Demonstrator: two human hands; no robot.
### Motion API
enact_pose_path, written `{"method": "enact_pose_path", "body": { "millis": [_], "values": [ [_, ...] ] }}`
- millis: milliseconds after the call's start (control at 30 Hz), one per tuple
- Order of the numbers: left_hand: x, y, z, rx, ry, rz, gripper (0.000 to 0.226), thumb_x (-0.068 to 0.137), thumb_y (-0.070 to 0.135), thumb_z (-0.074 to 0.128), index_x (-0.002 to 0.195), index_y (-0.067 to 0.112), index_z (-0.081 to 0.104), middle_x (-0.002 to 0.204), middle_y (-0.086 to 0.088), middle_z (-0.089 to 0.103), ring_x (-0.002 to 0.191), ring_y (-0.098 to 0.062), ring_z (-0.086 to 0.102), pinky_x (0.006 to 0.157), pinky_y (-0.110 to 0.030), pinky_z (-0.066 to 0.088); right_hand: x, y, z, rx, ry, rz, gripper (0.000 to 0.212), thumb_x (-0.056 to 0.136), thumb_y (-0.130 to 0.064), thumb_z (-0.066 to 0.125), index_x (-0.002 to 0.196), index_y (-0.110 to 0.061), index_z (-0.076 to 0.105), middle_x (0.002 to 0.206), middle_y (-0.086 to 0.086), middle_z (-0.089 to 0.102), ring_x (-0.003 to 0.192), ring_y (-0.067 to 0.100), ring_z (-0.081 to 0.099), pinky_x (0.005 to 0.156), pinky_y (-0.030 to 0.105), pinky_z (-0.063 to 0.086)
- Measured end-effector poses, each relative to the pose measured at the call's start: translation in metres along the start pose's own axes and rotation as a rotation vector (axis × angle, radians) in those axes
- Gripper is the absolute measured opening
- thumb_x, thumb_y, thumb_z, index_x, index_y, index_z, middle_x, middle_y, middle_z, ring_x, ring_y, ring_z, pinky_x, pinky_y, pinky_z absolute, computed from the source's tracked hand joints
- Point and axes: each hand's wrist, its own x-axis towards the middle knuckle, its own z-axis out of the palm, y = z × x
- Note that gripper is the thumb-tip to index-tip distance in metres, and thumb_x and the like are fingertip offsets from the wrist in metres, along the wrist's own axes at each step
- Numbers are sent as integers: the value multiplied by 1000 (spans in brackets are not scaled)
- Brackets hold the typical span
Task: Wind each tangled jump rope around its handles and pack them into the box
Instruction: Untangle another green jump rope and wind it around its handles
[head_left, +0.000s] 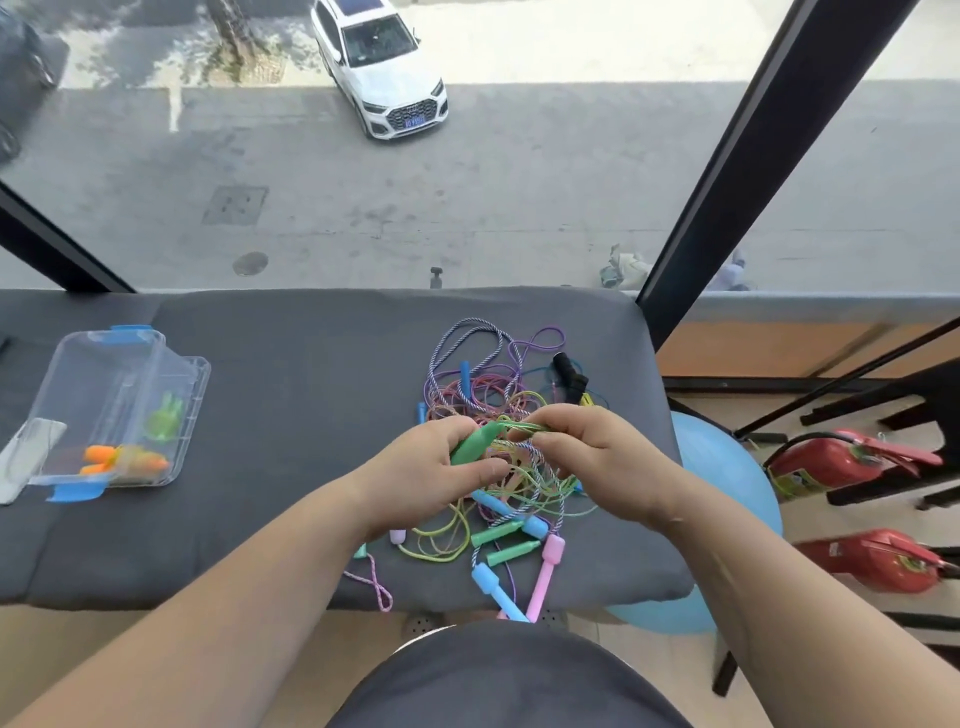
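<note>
So the big grey padded table (311, 374) fills the middle of the frame, and the clear plastic box (78, 374) sits at its left side, lid flipped open, with an orange-handled rope (124, 460) and something green already inside. The pile of tangled jump ropes (483, 384) is right of centre, a proper mess of purple, pink, yellow and green cords, with loose blue (491, 584) and pink (545, 577) handles lying toward the bottom edge. Both hands are close together right over the near side of that pile. The left hand (431, 467) is wrapped round a green handle (470, 442), and the right hand (592, 457) pinches the yellow-green cord (522, 427) just off the handle's tip. The bit that matters, I reckon: the handle's long axis runs lower left to upper right, pointing from the left hand straight at the right, so the cord leaves on the right hand's side and that hand would do the wrapping. The box lies well off to the left, nearer the left hand.
</note>
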Motion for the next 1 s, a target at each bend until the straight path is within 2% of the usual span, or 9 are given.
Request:
{"method": "enact_pose_path", "body": {
  "millis": [67,133,267,400,567,733,833,933,1000],
  "values": [
    [0,5,2,-137,3,27,22,96,35,68,103,15,64,72,11,58,64,-5,52,66,-27,44,-4,-1,1,22,26,-45,29,102,-37,45,92,-23,68,75,-3,61,71,16,54,71,42,48],
    [-1,12,4,-450,30,41,16,100,23,64,91,12,56,64,8,50,56,-6,48,60,-23,42,-6,-2,2,26,101,-67,35,106,-37,42,87,-25,69,64,-10,54,62,10,48,66,39,47],
    [1,21,7,-869,111,58,30,87,27,71,77,17,45,60,1,34,53,-16,33,57,-27,39,-10,-11,14,-46,166,-94,35,106,-26,44,75,-18,61,60,-18,54,61,4,50,61,18,37],
    [2,39,20,-1083,179,-27,41,81,33,81,72,17,45,58,0,36,51,-14,36,52,-27,36,-10,-20,37,-169,161,-165,28,104,-34,42,82,-20,53,63,-6,52,63,13,48,62,32,42],
    [2,45,23,-1199,220,-79,32,88,29,64,68,16,44,64,-3,41,53,-16,38,47,-26,40,-12,-29,44,-318,189,-231,31,103,-36,43,75,-22,42,59,-8,42,59,18,41,58,36,35],
    [-3,43,19,-1264,213,27,26,98,31,53,77,17,49,85,-13,64,80,-27,61,79,-40,49,-12,-30,42,-327,208,-181,29,105,-33,40,80,-19,45,68,0,51,68,25,48,64,41,39],
    [-9,48,19,-1278,202,81,27,94,42,52,80,20,50,100,-20,70,88,-32,67,83,-42,54,-14,-33,47,-155,266,-135,24,105,-36,43,85,-24,46,67,-7,53,68,14,51,63,37,39],
    [-12,49,21,-1302,171,110,31,96,47,46,81,20,47,116,-23,68,87,-31,65,74,-41,57,-16,-37,53,-66,224,-95,24,97,-51,50,111,-32,46,66,-21,60,65,3,55,60,25,37],
    [-12,48,22,-1237,191,112,34,98,49,47,81,20,49,119,-21,66,90,-28,64,77,-41,55,-14,-40,53,-92,180,-90,28,94,-56,52,107,-32,48,67,-22,60,61,2,53,58,23,37]
  ]
}}
